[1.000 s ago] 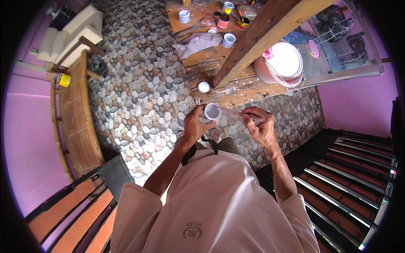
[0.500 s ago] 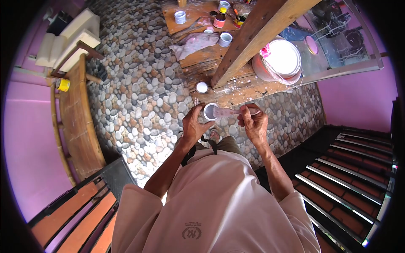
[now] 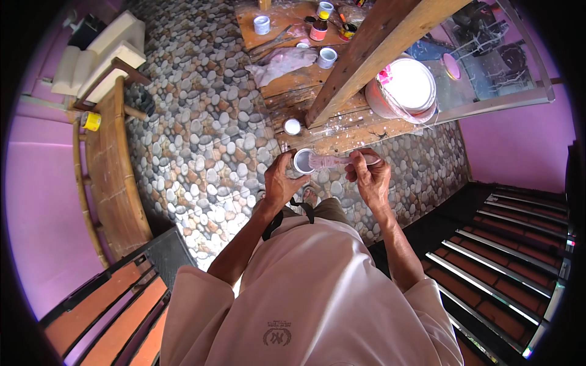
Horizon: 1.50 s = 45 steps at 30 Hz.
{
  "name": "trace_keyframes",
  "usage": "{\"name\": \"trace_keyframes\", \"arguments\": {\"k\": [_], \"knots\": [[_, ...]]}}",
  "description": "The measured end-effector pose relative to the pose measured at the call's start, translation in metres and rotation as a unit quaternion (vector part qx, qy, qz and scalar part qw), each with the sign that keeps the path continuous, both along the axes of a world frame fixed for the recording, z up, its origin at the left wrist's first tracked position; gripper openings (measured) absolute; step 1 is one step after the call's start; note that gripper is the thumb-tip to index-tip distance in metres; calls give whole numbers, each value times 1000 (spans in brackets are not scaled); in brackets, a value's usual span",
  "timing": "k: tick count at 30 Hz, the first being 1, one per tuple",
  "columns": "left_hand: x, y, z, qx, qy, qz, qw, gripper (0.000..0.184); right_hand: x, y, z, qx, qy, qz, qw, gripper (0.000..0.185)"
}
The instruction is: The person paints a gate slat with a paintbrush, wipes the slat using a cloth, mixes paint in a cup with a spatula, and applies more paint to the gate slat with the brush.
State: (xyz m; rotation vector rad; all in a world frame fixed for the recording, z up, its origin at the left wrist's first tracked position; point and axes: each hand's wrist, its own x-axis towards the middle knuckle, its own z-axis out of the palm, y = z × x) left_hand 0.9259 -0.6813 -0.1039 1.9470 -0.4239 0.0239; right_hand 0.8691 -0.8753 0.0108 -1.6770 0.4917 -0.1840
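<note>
My left hand (image 3: pixel 282 180) is closed around a small open can (image 3: pixel 303 161) with a grey inside, held in front of my waist. In my right hand (image 3: pixel 370 177) is a paintbrush (image 3: pixel 329 161), gripped by its handle between thumb and fingers. Its pinkish bristles point left and lie over the can's rim; whether the tips touch the inside I cannot tell. Just beyond the can, a small white-topped container (image 3: pixel 292 127) stands on the near corner of the wooden table (image 3: pixel 287 100).
A large white-lidded bucket (image 3: pixel 397 97) stands at the table's right, beside a slanting wooden post (image 3: pixel 360 61). Farther back are a cloth (image 3: pixel 282 66), small cans (image 3: pixel 326 58) and a yellow-capped bottle (image 3: pixel 319 27). A bamboo bench (image 3: pixel 110 177) is left, a slatted black rack (image 3: pixel 500 256) right.
The paintbrush and my right hand have shifted slightly to the right, and more of the bristles shows at the can's rim. My left hand and the can stay nearly still.
</note>
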Motion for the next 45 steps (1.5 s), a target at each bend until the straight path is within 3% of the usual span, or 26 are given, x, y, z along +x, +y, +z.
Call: {"name": "trace_keyframes", "arguments": {"k": [7, 12, 18, 25, 27, 33, 37, 41, 45], "knots": [[1, 8, 2, -11, 7, 8, 1000, 61, 1, 3, 10, -112, -21, -31, 993, 29], [0, 18, 8, -23, 24, 26, 999, 58, 4, 18, 10, -79, -55, -24, 995, 28], [-3, 38, 12, -38, 6, 63, 997, 57, 2, 48, 3, -175, -90, 52, 979, 23], [-13, 72, 11, -18, -5, 105, 994, 57, 1, 82, -1, -131, -87, 48, 986, 23], [-16, 85, 11, -43, 31, 104, 993, 57, 0, 93, -3, -54, -66, 72, 994, 25], [-33, 124, 18, 2, -1, 170, 985, 58, 12, 116, -3, 3, -63, 89, 994, 28], [-52, 140, 24, -15, 0, 231, 973, 57, 19, 125, -13, 114, -71, 115, 984, 28], [-86, 159, 41, -1, 4, 301, 954, 57, 27, 140, -17, 288, 9, 156, 945, 29], [-127, 181, 58, -11, 57, 387, 920, 59, 31, 167, -18, 354, 59, 251, 899, 30]]}}
